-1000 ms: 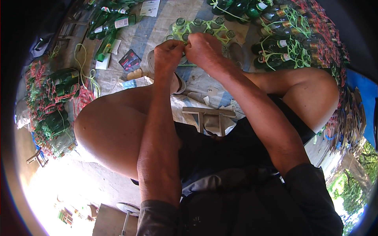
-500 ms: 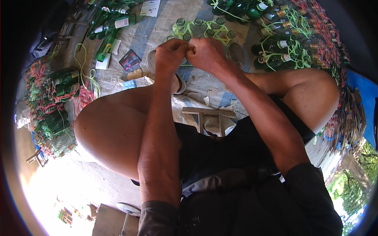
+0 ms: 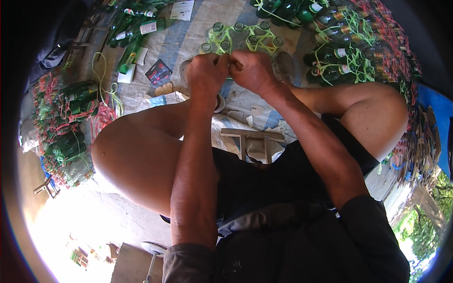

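Several upright glass bottles [image 3: 238, 35] stand bunched on the floor sheet, their open mouths up. Yellow-green twine [image 3: 253, 39] is laced around and between their necks. At the near side of this bunch my left hand [image 3: 207, 70] is closed, fingers curled and pinched. My right hand [image 3: 252, 70] is closed too, its thumb side almost against the left. Whatever is pinched between the fingers is hidden or too thin to make out. The nearest bottles are partly covered by my hands.
Bundles of green bottles [image 3: 325, 70] tied with twine lie at the right. Loose green bottles [image 3: 130, 54] lie at the far left, near a dark card [image 3: 158, 71]. More bottles with red string [image 3: 101, 115] are by my left knee. A small wooden stool [image 3: 252, 135] stands between my legs.
Both hands have drawn slightly back toward me and a little apart, still closed. More of the near bottle mouths now shows. The whole view has shifted slightly.
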Demonstrator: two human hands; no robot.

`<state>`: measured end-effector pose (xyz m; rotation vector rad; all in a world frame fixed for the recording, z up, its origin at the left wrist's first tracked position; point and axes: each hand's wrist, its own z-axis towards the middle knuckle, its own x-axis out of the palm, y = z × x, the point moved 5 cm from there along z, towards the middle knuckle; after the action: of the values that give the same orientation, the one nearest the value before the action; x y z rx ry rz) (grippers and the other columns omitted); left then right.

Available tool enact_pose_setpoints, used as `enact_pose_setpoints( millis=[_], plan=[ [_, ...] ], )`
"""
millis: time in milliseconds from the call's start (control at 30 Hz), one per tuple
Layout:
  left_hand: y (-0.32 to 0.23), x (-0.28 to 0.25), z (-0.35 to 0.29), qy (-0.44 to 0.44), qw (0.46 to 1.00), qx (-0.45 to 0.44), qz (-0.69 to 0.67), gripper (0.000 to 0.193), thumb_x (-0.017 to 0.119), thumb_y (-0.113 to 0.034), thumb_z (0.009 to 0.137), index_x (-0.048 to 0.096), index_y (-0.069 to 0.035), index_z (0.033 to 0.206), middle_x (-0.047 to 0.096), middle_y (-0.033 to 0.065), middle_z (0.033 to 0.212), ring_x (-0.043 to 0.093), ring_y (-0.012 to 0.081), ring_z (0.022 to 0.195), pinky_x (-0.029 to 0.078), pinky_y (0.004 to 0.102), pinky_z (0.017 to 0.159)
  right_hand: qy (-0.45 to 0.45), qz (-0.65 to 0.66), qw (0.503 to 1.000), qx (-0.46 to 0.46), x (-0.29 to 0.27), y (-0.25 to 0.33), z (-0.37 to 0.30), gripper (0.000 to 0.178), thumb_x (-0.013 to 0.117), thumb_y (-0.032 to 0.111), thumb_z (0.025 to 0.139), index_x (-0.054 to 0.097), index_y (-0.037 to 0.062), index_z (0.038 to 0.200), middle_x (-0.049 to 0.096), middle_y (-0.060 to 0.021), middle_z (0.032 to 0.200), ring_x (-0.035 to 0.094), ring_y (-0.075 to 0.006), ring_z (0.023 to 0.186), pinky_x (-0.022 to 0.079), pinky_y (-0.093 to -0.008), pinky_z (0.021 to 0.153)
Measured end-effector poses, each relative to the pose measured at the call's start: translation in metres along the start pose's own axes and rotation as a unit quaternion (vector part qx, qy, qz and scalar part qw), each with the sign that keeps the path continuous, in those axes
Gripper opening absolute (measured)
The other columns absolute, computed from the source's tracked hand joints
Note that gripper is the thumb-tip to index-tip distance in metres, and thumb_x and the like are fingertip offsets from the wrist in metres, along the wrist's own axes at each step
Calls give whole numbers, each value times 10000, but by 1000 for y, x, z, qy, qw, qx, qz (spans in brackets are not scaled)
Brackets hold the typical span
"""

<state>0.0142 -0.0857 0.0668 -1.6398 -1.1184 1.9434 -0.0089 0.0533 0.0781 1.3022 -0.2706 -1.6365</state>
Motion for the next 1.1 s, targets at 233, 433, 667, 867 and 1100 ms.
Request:
enact_pose_setpoints(
  millis=[233, 433, 667, 867, 1100],
  plan=[
    [6, 5, -2, 35, 995, -71, -58, 292, 709, -279, 758, 692, 0, 672, 618, 216, 622, 644, 394, 590, 510, 431, 578, -26, 7, 1000, 8, 1, -2, -12, 74, 683, 35, 730, 612, 48, 744, 618, -135, 710, 628, -325, 610, 474, -380, 521],
    [-3, -1, 2, 54, 996, -64, 7, 275, 725, -290, 734, 705, -18, 695, 631, 217, 659, 652, 406, 640, 525, 444, 616, -63, 24, 998, 14, 3, -2, -16, 61, 681, 18, 737, 636, 53, 758, 627, -129, 722, 635, -309, 610, 476, -363, 523],
    [-12, -3, 10, 47, 996, -39, 67, 232, 732, -290, 710, 743, -60, 740, 679, 195, 743, 674, 396, 724, 542, 454, 664, -89, 39, 995, 21, 4, -4, -20, 43, 665, 54, 707, 638, 70, 736, 624, -124, 719, 617, -335, 615, 474, -398, 514],
    [-23, -4, 27, 135, 975, -25, 172, 299, 770, -371, 686, 767, -85, 771, 713, 186, 810, 707, 361, 803, 561, 428, 736, -99, 52, 993, 39, 3, -5, -22, 55, 670, 46, 696, 634, 64, 734, 621, -127, 704, 616, -330, 606, 476, -394, 517],
    [-35, 9, 46, 240, 931, 7, 274, 358, 767, -427, 690, 755, -71, 722, 731, 146, 798, 721, 330, 851, 560, 408, 791, -112, 57, 990, 63, 2, -13, -26, 62, 677, 47, 687, 618, 53, 704, 611, -136, 674, 614, -330, 588, 474, -388, 509]
  ],
)
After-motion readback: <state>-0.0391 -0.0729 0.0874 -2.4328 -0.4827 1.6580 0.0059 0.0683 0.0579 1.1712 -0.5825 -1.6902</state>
